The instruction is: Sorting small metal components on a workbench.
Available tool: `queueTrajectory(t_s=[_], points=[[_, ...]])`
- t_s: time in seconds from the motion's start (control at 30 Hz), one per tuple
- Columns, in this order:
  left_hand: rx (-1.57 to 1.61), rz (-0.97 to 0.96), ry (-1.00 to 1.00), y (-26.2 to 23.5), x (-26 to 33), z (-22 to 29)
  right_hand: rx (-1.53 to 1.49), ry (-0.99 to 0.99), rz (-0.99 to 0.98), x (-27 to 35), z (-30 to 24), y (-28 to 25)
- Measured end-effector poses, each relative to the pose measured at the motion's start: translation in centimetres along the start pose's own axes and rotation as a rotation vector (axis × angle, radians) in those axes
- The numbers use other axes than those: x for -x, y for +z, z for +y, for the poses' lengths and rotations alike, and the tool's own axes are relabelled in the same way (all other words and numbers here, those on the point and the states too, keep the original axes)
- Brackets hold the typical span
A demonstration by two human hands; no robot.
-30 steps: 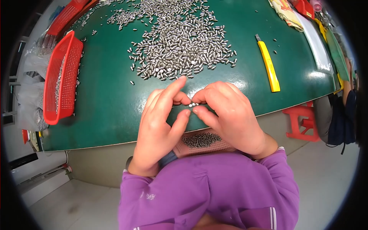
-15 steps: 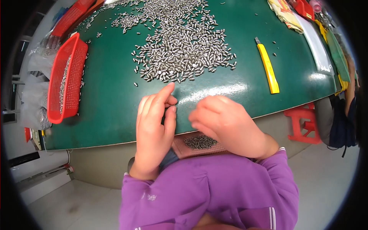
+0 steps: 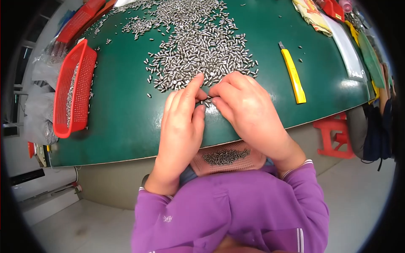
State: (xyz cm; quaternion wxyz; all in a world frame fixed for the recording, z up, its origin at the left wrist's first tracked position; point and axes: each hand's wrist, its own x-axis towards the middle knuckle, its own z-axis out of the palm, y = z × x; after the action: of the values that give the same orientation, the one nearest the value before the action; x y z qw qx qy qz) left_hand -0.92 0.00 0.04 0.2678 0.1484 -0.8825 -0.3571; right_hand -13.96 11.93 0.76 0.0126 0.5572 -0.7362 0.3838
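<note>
A big heap of small, shiny, bullet-shaped metal pieces (image 3: 198, 46) covers the far middle of the green table (image 3: 118, 114). At its near edge my left hand (image 3: 182, 120) has its index finger reaching toward the heap, the thumb and other fingers bent around a few metal pieces (image 3: 206, 102). Facing it, my right hand (image 3: 249, 103) is closed in a pinch at the same few pieces, its fingertips partly hidden. In my lap, below the table edge, sits a pink basket (image 3: 202, 169) with more of these pieces in it.
At the left stands a red perforated basket (image 3: 87, 78) holding metal pieces. A yellow utility knife (image 3: 294, 78) lies on the right of the table. Bags and cloths (image 3: 312, 17) crowd the far right corner. A red stool (image 3: 335, 137) stands beyond the right edge.
Both hands have moved forward to the heap's near edge and closer together, with a few metal pieces now between their fingertips. More of the pink basket shows.
</note>
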Motion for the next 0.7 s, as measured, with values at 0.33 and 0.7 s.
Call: queueTrajectory(t_s=[0.33,0.7], points=[[0.045,-0.029,0.058,-0.3,0.3,-0.2,-0.118,-0.042,-0.014,0.6,0.0,-0.3],[0.050,-0.003,-0.003,-0.2,0.6,-0.1,-0.133,-0.053,-0.032,1.2,0.1,-0.5]])
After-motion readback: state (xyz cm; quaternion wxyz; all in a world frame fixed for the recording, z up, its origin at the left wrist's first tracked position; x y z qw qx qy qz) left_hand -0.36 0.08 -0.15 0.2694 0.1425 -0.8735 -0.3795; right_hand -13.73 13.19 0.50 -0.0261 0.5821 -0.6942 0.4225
